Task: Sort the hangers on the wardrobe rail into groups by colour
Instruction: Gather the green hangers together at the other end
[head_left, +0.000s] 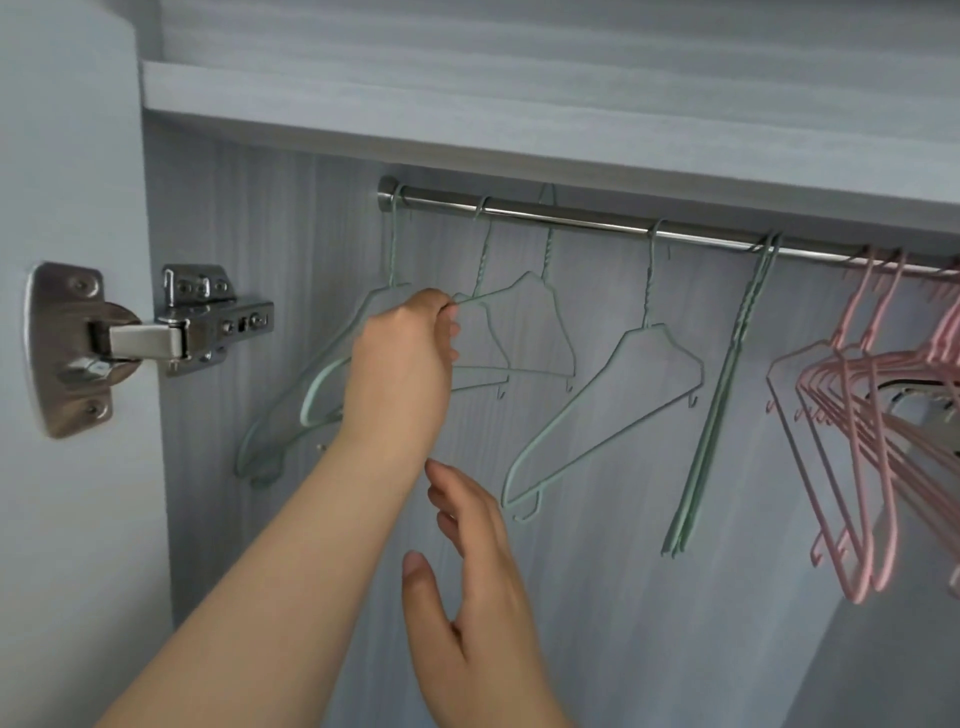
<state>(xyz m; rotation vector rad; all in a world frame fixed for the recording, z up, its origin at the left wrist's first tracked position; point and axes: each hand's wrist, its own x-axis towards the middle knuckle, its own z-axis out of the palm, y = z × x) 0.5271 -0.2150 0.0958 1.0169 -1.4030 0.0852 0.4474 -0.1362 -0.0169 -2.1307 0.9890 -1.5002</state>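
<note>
A steel wardrobe rail (571, 221) runs under a shelf. Several mint-green wire hangers hang along its left and middle part; a bunch of pink hangers (883, 374) crowds the right end. My left hand (405, 358) reaches up and pinches the shoulder wire of a green hanger (548, 249) near the rail's left end, among two other green ones. A single green hanger (648, 291) hangs further right, then an edge-on green pair (737, 332). Below, my right hand (467, 582) is raised with fingers relaxed, holding nothing.
The open wardrobe door (67, 156) stands at the left with a metal hinge (171, 332) close to the leftmost hangers. A shelf board (467, 104) sits just above the rail. The grey back panel shows below the hangers.
</note>
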